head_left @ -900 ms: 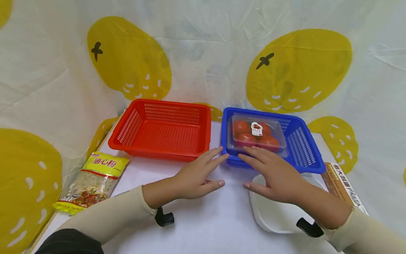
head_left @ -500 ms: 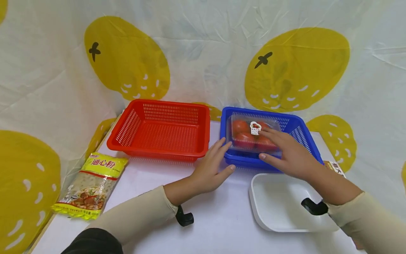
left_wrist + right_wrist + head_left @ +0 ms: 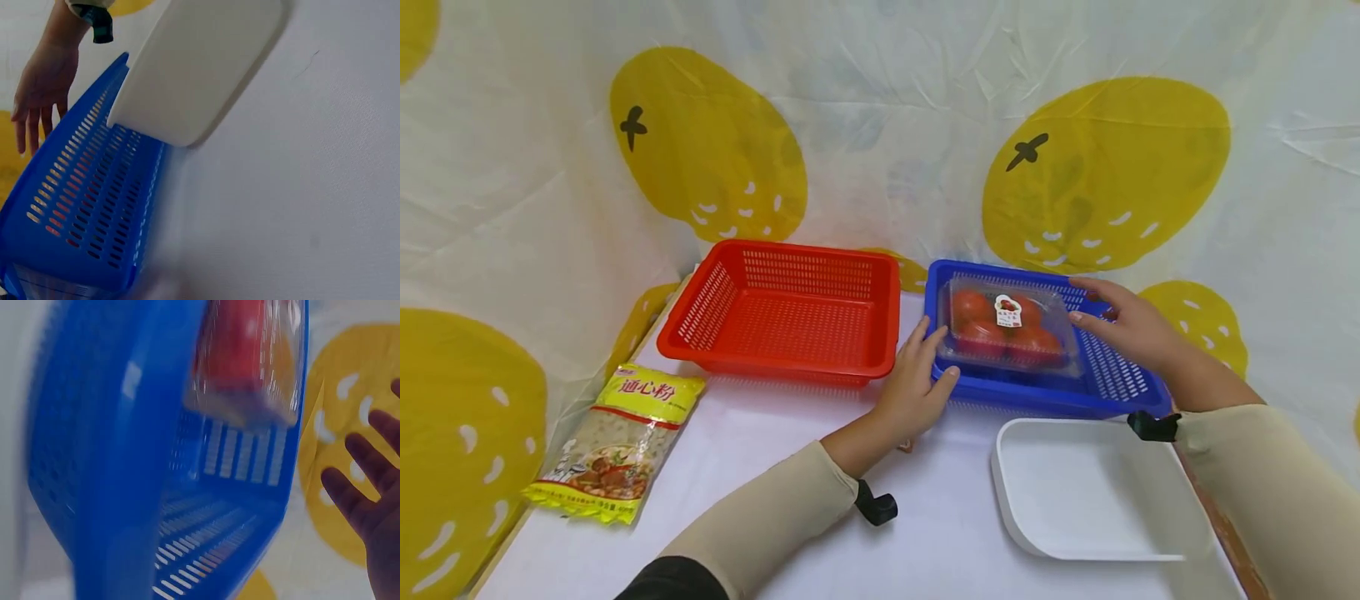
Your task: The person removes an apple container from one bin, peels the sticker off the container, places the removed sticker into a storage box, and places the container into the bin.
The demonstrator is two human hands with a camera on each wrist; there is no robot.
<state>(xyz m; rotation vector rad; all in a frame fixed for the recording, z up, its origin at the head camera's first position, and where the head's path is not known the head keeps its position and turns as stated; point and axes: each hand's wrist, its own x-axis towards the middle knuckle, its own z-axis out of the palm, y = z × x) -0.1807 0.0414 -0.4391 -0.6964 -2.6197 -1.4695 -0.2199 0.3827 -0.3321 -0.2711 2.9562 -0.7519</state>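
Note:
In the head view, a clear plastic box of tomatoes (image 3: pixel 1006 329) with a white label lies in the blue basket (image 3: pixel 1030 398), towards its left side. My left hand (image 3: pixel 913 387) is at the basket's left front corner, fingers extended along the rim. Over the basket's right part is my right hand (image 3: pixel 1131 329), thumb and fingers apart beside the box's right edge, nothing between them. The right wrist view shows the right hand (image 3: pixel 381 494) with its fingers spread, above the basket wall (image 3: pixel 225 506). The left hand is not clearly visible in its own wrist view.
A red basket (image 3: pixel 805 325) stands left of the blue one. At far left lies a yellow-ended bag of pasta (image 3: pixel 617 442). In front of the blue basket is a white tray (image 3: pixel 1090 492). A patterned curtain (image 3: pixel 887 125) hangs behind the table.
My right hand has gone from the basket's front, across the tomato box, to its right side. My left hand has shifted a little right, up to the blue rim.

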